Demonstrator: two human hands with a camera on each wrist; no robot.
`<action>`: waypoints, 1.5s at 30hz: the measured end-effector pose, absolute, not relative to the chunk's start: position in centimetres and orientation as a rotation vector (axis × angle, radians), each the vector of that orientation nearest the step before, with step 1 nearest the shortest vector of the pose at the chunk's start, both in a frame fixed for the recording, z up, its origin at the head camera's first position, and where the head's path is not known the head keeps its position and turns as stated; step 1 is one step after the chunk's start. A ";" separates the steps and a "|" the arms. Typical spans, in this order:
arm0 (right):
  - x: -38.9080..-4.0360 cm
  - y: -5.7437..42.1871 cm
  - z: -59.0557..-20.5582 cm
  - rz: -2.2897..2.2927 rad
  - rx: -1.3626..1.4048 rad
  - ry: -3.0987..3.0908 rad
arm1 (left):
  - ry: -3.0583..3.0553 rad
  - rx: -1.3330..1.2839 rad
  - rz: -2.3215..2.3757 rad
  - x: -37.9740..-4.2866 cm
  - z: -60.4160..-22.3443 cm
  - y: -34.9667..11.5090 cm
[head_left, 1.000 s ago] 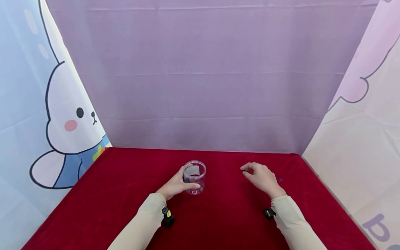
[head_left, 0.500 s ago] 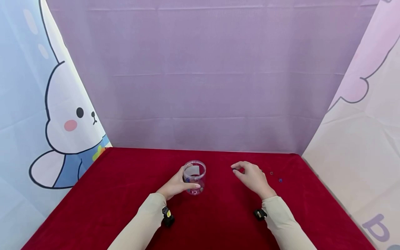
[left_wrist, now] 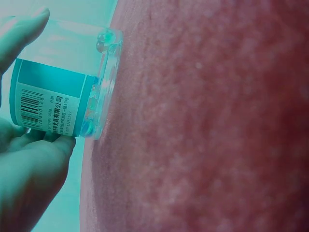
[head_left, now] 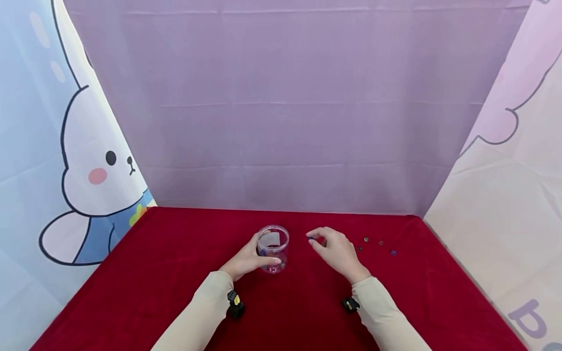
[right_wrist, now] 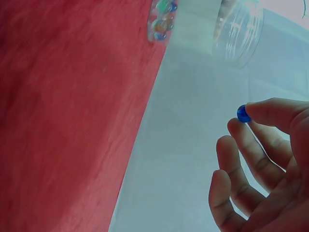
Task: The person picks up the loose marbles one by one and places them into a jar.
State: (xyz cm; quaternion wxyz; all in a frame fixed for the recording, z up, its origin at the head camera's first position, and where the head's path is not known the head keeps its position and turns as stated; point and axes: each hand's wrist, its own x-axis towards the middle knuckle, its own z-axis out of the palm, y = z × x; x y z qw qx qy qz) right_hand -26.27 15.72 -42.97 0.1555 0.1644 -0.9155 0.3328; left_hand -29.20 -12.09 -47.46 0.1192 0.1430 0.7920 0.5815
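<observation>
My left hand (head_left: 247, 258) grips a clear, lidless plastic jar (head_left: 284, 252), which stands upright on the red cloth. Its printed label (left_wrist: 48, 104) with a barcode shows in the left wrist view, thumb and fingers on either side. Glass marbles (right_wrist: 161, 24) lie at the bottom of the jar. To the jar's right and a little apart from it, my right hand (head_left: 337, 254) is raised over the cloth. Between thumb and index fingertip it pinches a blue marble (right_wrist: 244, 114); the other fingers are loosely bent.
Several loose marbles lie on the red cloth (head_left: 153, 292) right of my right hand, among them a blue marble (head_left: 393, 253) and a greenish marble (head_left: 366, 239). A purple curtain (head_left: 281, 122) hangs behind the table, with printed cloth panels at both sides.
My right hand has moved left toward the jar, carrying the pinched marble. Marbles on the cloth that it covered now show behind it. The left hand and jar have stayed in place.
</observation>
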 end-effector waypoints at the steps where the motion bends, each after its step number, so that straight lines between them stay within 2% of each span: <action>1: -26.2 15.5 -42.9 0.961 0.480 -2.613 | 2.313 0.418 1.703 -29.3 -47.5 -12.1; 25: -26.3 10.3 -42.3 1.032 0.731 -2.483 | 2.246 0.445 1.731 -29.6 -47.5 -12.2; 45: -26.4 9.2 -42.7 1.061 0.844 -2.500 | 2.226 0.501 1.746 -29.5 -47.4 -12.3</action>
